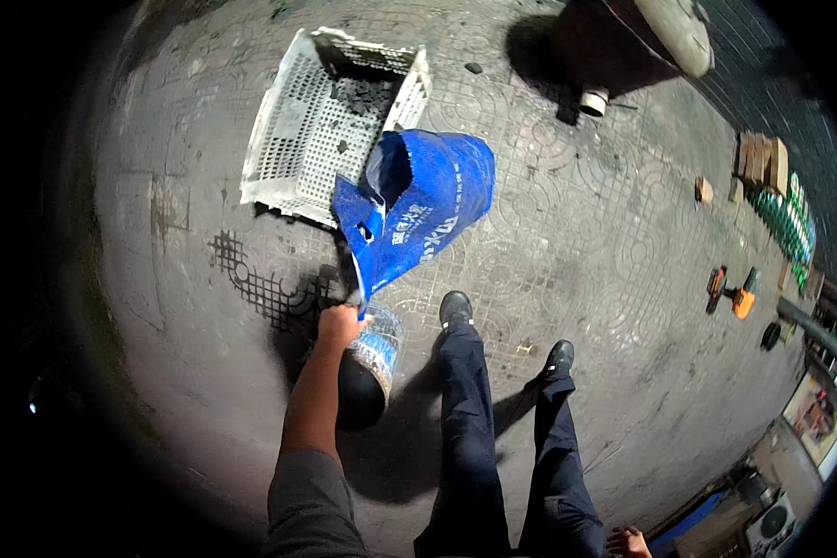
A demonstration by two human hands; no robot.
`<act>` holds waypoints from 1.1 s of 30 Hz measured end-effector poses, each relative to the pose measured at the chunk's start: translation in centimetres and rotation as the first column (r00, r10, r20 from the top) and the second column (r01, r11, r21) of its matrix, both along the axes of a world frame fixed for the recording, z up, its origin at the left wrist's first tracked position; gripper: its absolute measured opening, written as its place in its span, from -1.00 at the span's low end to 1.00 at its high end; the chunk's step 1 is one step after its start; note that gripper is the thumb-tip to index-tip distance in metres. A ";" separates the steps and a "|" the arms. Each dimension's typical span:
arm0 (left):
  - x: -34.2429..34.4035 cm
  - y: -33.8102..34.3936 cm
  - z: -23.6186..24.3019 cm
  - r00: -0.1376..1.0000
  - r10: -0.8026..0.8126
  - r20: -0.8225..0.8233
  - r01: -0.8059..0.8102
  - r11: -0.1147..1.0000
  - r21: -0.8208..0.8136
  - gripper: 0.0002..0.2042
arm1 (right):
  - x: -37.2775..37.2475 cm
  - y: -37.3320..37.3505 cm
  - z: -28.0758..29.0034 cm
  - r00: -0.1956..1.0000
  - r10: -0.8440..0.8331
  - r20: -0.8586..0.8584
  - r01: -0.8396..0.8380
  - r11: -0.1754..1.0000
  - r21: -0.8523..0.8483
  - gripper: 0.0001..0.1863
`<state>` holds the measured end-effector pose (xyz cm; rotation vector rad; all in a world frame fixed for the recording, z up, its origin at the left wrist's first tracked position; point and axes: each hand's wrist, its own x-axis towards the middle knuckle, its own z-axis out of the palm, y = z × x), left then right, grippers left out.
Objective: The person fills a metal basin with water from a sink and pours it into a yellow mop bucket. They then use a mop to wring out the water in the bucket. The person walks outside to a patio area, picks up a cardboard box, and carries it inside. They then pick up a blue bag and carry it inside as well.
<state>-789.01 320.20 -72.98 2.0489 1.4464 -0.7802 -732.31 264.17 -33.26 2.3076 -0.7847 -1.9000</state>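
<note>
My left hand [339, 324] is closed on a gathered corner of a large blue plastic sack [437, 200] with white print. The sack lies tilted, its torn, dark opening facing a white perforated plastic crate [293, 139]. Black lumps like charcoal [363, 96] lie at the crate's far end. Just below my left hand stands a cylindrical container [378, 349] with a clear upper part, a blue band and a dark end; my hand partly covers it. My right hand [629, 542] shows only in part at the lower edge, its fingers loosely apart, holding nothing visible.
A large dark round vessel [614, 46] with a short white pipe stands far right. Orange-and-black power tools [744, 296] lie on the paved ground at right, near green bottles [790, 223] and wooden blocks [763, 163]. My shoes [456, 310] are right of the container.
</note>
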 end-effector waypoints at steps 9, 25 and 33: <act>2.9 -0.5 2.0 0.928 -0.013 -0.372 -0.004 0.999 -0.045 -0.62 | -1.6 -3.2 -3.4 0.977 -0.213 -0.007 0.212 0.970 0.119 -0.65; 36.9 -9.8 14.0 0.992 0.122 -0.029 -0.125 0.936 -0.330 -0.44 | 2.7 0.9 -21.1 0.964 -0.262 -0.036 0.224 0.736 0.639 -0.80; 40.7 -19.3 13.2 0.997 0.072 -0.002 -0.068 0.943 -0.326 -0.46 | -3.3 25.2 -30.3 0.754 -0.243 -0.610 0.627 0.543 0.559 -0.21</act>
